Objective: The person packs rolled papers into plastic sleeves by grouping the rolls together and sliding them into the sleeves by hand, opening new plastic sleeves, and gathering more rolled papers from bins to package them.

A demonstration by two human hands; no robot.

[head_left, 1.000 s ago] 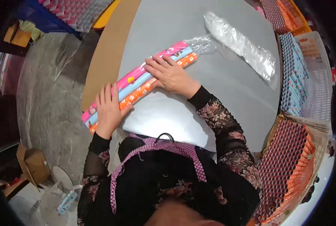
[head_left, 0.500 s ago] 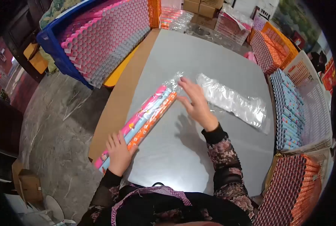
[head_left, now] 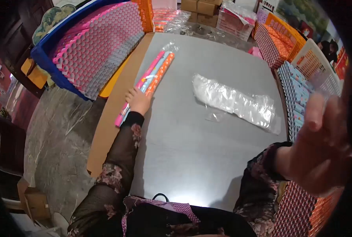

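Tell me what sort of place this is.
Probably a small packing workshop: a blue crate packed with pink rolls stands beyond a grey-topped table, clear plastic bags lie on that table, and the left hand grips three patterned rolls in clear plastic.

The left arm, clothed in sheer floral black, is stretched forward at left; the bare left hand is held palm down, curled. The bare right hand is raised at right, blurred.

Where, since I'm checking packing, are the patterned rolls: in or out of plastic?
In: clear plastic covers the patterned rolls and extends past them.
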